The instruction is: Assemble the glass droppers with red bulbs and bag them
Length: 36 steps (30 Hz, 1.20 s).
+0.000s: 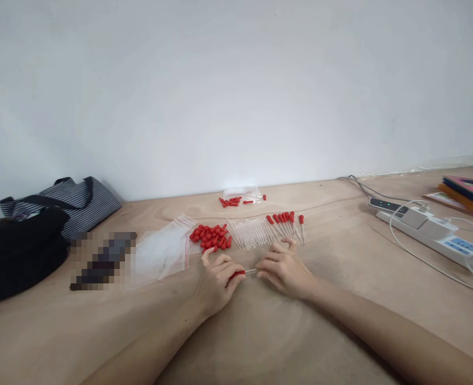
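Observation:
Between the thumb and fingers of my left hand (219,280) is a red rubber bulb (237,274). My right hand (284,270) pinches a thin clear dropper tube (251,271), whose other end meets the mouth of that bulb. How far the tube sits inside the bulb is hidden by my fingers. Just beyond my left hand lies a pile of loose red bulbs (209,235). A row of bare clear tubes (250,233) lies to the right of the pile. Several droppers with red bulbs on their ends (287,219) lie beyond my right hand.
Clear zip bags (162,251) lie left of the pile. Near the wall are another bag (242,192) and more red-ended droppers (230,201). A striped bag (92,206), a black bag (20,256) and a blurred dark object (104,262) occupy the left. A power strip (453,243) with cables stands right.

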{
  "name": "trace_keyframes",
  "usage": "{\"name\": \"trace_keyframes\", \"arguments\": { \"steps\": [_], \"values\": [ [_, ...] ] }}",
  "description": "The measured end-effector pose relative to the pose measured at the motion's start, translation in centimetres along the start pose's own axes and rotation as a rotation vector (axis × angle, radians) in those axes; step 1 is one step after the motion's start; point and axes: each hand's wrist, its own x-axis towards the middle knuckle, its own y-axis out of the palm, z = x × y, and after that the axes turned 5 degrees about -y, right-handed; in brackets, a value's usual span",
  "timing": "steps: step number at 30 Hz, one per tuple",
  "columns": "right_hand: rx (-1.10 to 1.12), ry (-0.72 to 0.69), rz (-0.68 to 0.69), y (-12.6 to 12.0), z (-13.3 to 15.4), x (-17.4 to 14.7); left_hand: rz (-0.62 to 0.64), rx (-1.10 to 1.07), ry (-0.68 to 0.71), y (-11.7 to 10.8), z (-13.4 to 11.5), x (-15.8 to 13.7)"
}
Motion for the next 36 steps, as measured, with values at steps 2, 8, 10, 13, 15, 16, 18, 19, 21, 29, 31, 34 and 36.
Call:
{"name": "trace_keyframes", "arguments": {
  "steps": [2,8,10,13,15,16,18,19,21,29,31,34,36],
  "values": [
    [-0.048,-0.017,0.007,-0.2,-0.1,-0.2,-0.002,0.013,-0.023,0.0,0.3,0.0],
    [-0.063,0.394,-0.142,-0.3,-2.7,-0.1,-0.052,0.140,-0.232,0.2,1.7,0.1],
    [-0.086,0.622,-0.217,-0.3,-4.4,0.3,-0.040,0.160,-0.245,0.2,1.9,0.1],
    [-0.106,0.845,-0.211,0.0,-6.6,1.0,-0.011,0.173,-0.236,0.3,1.8,0.0],
    [-0.116,0.909,-0.168,0.3,-7.5,1.4,-0.013,0.187,-0.258,0.3,1.7,0.0],
    [-0.122,0.926,-0.148,0.5,-7.7,1.5,-0.016,0.194,-0.276,0.3,1.7,0.0],
    [-0.133,0.951,-0.113,0.8,-7.9,1.7,-0.019,0.206,-0.304,0.3,1.7,0.0],
    [-0.136,0.963,-0.097,0.9,-7.9,1.7,-0.017,0.210,-0.311,0.3,1.8,0.1],
    [-0.139,0.981,-0.070,1.0,-7.9,1.7,-0.013,0.219,-0.310,0.3,1.8,0.1],
    [-0.225,0.935,-0.080,1.0,-7.6,1.9,-0.051,0.261,-0.305,0.5,1.8,-0.1],
    [-0.222,0.862,-0.098,1.1,-7.3,2.3,-0.068,0.297,-0.295,0.5,2.0,0.1],
    [-0.209,0.822,-0.055,1.3,-7.0,3.1,-0.133,0.387,-0.279,0.7,2.6,0.9],
    [-0.209,0.867,0.017,1.4,-7.0,3.8,-0.174,0.443,-0.276,0.8,3.2,1.7]
  ]
}}
